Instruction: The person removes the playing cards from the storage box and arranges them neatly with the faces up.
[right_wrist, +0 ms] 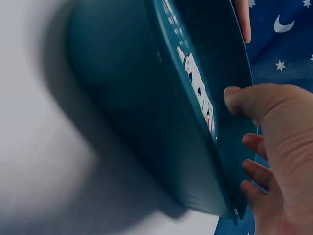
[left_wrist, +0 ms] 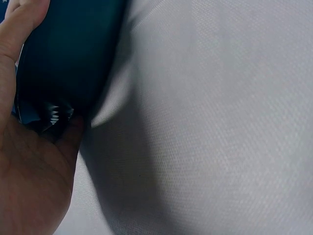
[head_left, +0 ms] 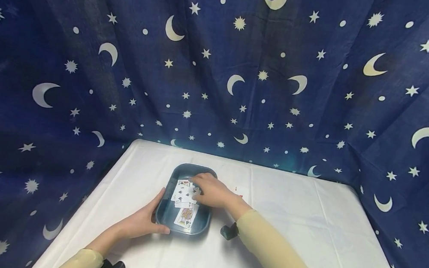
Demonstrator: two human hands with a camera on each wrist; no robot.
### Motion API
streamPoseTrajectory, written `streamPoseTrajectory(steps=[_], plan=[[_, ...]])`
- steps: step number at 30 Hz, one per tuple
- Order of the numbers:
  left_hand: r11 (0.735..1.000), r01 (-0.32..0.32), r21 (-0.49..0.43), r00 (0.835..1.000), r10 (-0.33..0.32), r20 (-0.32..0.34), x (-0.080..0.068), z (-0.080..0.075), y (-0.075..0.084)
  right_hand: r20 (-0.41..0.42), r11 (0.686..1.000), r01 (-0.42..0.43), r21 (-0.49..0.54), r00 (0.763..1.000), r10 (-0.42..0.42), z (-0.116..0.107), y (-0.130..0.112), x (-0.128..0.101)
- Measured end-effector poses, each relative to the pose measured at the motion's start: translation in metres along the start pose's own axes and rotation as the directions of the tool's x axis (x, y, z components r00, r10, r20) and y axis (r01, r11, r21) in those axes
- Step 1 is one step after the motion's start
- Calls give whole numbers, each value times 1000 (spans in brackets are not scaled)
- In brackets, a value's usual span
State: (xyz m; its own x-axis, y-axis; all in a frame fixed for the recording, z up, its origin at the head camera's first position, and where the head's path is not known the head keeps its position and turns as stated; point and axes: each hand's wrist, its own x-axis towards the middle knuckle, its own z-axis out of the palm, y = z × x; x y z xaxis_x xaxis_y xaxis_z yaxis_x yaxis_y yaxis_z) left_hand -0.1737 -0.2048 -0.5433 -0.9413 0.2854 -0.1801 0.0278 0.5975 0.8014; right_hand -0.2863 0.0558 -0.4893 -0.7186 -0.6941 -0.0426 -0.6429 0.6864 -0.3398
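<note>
The left hand (head_left: pixel 144 221) is spread wide, fingers along the left side of a dark teal bin (head_left: pixel 201 222) and thumb at its near end, touching it. The bin stands on a white-covered table (head_left: pixel 307 220), with playing cards (head_left: pixel 184 194) overlapping on its floor, spades among them, and a face card (head_left: pixel 186 216) face up at the near end. Over the cards reaches the right hand (head_left: pixel 213 191), its fingers loosely bent and apart from the thumb (the right wrist view shows nothing gripped between them). A card with red marks (head_left: pixel 236 189) lies on the table just right of the bin, near the right wrist. Behind hangs a dark blue curtain (head_left: pixel 204 77) patterned with moons and stars.
</note>
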Motion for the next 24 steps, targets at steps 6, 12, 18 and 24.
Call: streamPoseTrajectory(steps=[6,12,18,24], plan=[[1000,5,3,1000,-5,-1,1,1,0,56,994,-1,-111,998,7,8,-6,9],[1000,7,-6,1000,-7,5,1,1,-3,125,974,31,-225,992,-2,14,-15,11],[1000,1,-20,1000,-1,6,2,1,-4,169,970,4,-242,985,38,19,-20,10],[1000,-2,-13,1000,3,10,0,-2,-3,189,953,49,-299,982,9,22,-21,9]])
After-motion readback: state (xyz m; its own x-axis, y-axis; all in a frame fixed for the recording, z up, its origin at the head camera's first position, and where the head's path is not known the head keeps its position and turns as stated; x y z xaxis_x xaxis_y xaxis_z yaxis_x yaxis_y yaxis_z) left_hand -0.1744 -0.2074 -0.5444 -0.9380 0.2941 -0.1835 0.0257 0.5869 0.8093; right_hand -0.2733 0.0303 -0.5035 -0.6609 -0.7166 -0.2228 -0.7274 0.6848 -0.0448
